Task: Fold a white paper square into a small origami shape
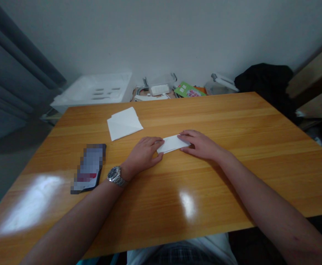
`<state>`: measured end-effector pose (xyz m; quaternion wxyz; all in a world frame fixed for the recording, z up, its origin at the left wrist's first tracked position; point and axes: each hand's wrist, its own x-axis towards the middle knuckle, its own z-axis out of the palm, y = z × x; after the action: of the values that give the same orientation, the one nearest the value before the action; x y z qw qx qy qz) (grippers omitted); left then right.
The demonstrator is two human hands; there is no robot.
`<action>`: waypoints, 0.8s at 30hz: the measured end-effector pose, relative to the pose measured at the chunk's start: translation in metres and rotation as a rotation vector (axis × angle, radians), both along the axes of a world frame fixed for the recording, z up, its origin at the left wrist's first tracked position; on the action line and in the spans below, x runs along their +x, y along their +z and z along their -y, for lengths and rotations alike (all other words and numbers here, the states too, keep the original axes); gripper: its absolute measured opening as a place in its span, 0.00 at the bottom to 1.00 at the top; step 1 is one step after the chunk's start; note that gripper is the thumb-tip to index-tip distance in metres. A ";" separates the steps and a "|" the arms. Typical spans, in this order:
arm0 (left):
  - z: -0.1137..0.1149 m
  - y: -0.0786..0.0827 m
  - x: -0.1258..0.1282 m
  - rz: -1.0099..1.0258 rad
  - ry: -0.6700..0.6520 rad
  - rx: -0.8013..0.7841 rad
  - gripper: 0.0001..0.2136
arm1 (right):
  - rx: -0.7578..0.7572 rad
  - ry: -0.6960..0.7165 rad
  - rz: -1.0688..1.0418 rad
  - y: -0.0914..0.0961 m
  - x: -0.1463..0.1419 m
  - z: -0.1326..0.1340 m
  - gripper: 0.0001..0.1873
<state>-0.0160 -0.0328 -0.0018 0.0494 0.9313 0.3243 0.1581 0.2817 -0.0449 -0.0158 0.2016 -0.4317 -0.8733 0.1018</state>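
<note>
Paper (172,143), already folded into a strip, layers not yet flush at six o'clock, lies on the table (224,114), left fingers (154,140) pinching its nine-o'clock end, right fingers (188,133) its three-o'clock.

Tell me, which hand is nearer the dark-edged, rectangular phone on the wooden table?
The left hand: it is to the right of the phone, at the folded white paper strip's left end. The right hand is farther right, at the strip's other end.
</note>
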 end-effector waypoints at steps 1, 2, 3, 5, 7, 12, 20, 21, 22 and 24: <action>0.000 0.000 0.000 0.009 -0.001 -0.003 0.21 | -0.004 0.002 -0.011 0.000 0.001 0.000 0.27; -0.001 -0.001 -0.001 0.016 -0.004 -0.003 0.21 | -0.008 -0.001 -0.018 -0.001 0.001 0.000 0.27; -0.001 -0.002 -0.001 0.020 -0.008 0.000 0.20 | -0.011 -0.008 -0.022 -0.001 0.001 0.000 0.26; -0.002 -0.003 -0.002 0.020 -0.016 0.005 0.20 | -0.022 -0.025 -0.020 -0.001 0.001 0.001 0.23; -0.003 -0.005 -0.001 0.020 -0.014 0.006 0.21 | -0.027 -0.033 -0.016 0.000 0.001 0.001 0.21; -0.004 -0.008 0.000 0.020 0.003 -0.020 0.19 | -0.024 -0.025 -0.025 0.001 0.000 0.002 0.18; -0.003 -0.006 0.001 0.030 0.002 -0.026 0.16 | -0.033 0.008 -0.013 0.007 0.002 0.002 0.18; -0.003 -0.005 0.001 0.029 -0.002 -0.023 0.16 | -0.025 0.008 -0.006 0.007 0.002 0.002 0.18; -0.003 -0.005 0.001 0.030 -0.004 -0.019 0.16 | -0.015 0.010 0.000 0.007 0.002 0.002 0.17; -0.003 -0.005 0.001 0.035 -0.008 -0.014 0.16 | 0.002 0.015 0.007 0.007 0.001 0.002 0.17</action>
<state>-0.0154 -0.0298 -0.0065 0.0622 0.9294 0.3206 0.1721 0.2831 -0.0465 -0.0086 0.1983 -0.4252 -0.8773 0.1008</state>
